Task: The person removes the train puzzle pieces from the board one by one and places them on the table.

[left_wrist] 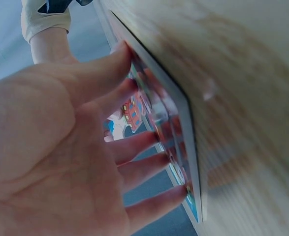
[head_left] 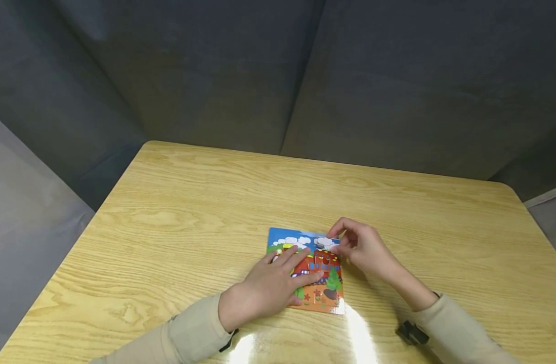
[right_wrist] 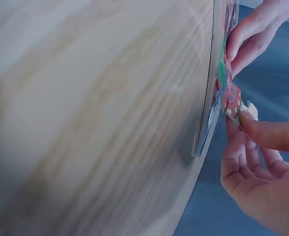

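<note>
A square jigsaw puzzle (head_left: 311, 302) printed with a cartoon scene of blue sky, clouds, red buildings and a green tree lies flat on the table. My left hand (head_left: 273, 288) rests on its left part with the fingers spread. In the left wrist view, those fingertips (left_wrist: 179, 193) touch the printed surface. Above the puzzle's upper right part, my right hand (head_left: 361, 247) pinches a puzzle piece (right_wrist: 234, 101) between thumb and fingers. This piece is red with yellow marks and a white knob, and it stands tilted up from the board. The fingers partly hide where its lower edge meets the puzzle.
The wooden table (head_left: 191, 202) extends around the puzzle on all sides. Dark grey curtains (head_left: 214, 76) hang behind its far edge. A black strap buckle (head_left: 412, 333) hangs by the right sleeve. Bright light reflections lie on the tabletop near the front.
</note>
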The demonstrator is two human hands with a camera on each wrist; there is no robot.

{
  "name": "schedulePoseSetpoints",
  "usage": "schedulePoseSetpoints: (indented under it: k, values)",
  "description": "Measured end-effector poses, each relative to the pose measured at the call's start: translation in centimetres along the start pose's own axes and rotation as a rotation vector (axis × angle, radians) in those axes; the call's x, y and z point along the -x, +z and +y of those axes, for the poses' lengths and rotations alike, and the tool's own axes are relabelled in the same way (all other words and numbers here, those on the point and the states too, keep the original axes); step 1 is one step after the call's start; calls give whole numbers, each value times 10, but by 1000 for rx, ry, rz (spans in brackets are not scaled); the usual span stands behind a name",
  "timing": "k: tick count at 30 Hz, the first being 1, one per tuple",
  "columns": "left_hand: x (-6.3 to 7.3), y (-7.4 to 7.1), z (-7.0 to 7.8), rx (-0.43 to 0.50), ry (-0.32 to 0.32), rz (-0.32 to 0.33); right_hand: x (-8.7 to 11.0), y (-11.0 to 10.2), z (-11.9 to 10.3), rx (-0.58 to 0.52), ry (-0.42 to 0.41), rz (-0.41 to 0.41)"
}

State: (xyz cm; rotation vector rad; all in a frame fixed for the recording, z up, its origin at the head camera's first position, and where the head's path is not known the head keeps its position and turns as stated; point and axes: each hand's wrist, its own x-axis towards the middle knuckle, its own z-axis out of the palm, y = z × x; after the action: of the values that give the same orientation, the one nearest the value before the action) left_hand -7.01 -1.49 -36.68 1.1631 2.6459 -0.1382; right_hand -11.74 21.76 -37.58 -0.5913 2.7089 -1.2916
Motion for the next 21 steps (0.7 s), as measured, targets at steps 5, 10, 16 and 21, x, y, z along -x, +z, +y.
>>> schedulePoseSetpoints:
  k: [5, 10, 16, 21]
  values:
    - [1, -1, 0, 0, 0, 4, 1, 1, -1, 19, -16, 11]
    - [1, -1, -1, 3, 0, 6, 1, -1, -3, 22, -23, -3]
    - [1, -2, -1, 21, 9, -17, 0, -2, -1, 57, 17, -88]
    - [1, -1, -2, 29, 20, -7, -1, 1, 0, 109, 1, -151]
